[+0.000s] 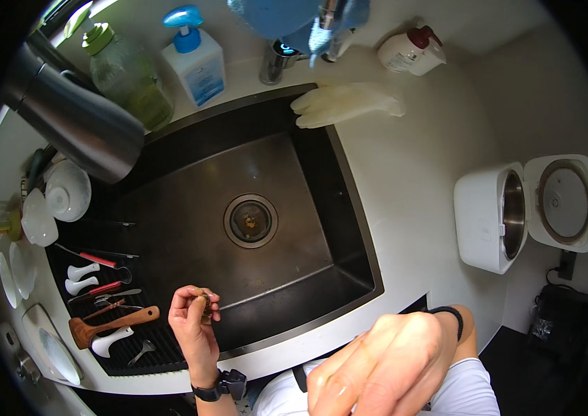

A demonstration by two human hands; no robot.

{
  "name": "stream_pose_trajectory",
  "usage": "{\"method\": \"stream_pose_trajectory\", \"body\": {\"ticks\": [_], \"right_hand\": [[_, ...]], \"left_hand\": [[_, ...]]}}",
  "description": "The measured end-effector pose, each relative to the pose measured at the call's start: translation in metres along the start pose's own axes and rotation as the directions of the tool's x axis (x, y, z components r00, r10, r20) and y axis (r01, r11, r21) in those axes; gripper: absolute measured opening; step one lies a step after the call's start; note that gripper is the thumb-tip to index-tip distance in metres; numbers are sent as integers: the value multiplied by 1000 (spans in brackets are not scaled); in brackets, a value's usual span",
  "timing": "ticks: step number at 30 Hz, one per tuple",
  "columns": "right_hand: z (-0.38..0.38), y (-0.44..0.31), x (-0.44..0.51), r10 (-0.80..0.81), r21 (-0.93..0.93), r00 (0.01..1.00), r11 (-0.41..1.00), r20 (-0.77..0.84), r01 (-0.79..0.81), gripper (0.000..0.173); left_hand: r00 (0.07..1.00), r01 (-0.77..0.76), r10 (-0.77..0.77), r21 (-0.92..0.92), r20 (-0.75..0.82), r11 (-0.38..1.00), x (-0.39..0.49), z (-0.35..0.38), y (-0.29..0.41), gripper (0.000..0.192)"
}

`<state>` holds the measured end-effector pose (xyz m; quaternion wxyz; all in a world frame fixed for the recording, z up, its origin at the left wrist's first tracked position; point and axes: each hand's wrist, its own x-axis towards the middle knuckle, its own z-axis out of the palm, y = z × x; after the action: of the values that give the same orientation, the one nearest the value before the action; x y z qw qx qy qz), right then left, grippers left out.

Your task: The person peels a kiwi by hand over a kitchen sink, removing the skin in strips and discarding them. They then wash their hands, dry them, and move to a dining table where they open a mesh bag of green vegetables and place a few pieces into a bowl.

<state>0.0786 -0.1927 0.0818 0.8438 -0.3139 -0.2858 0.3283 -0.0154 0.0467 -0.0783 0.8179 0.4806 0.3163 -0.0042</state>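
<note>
Over the near left part of a dark sink point(273, 166), my left hand point(194, 317) pinches a small dark green scrap point(205, 300) between thumb and fingers; exactly what it is cannot be made out. Wet-looking, my right hand point(382, 364) is raised close to the camera, in front of the counter's near edge. Its back faces up and its fingers are bent, so whether it grips anything is hidden. A round drain point(250, 221) in the sink floor has yellowish bits in it.
A black ribbed mat point(117, 361) on the left bears a wooden spatula point(112, 325), white spoons and other utensils. Bowls point(67, 190) stand behind. A metal jug point(80, 114) and pump bottles point(195, 67) line the back. A pale glove point(348, 104) drapes the rim; an open rice cooker point(483, 218) stands right.
</note>
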Motion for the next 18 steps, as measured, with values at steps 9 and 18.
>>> {"method": "stream_pose_trajectory", "body": {"ticks": [9, 18], "right_hand": [[-16, 13, -2, 16, 86, 999, 996, 49, -20, 25], [-7, 19, 1, 23, 227, 998, 973, 62, -37, 22]], "left_hand": [[1000, 20, -20, -22, 1, 1000, 3, -2, 1, 6], [1000, 19, -19, 4, -23, 1000, 4, -4, 2, 6]]}}
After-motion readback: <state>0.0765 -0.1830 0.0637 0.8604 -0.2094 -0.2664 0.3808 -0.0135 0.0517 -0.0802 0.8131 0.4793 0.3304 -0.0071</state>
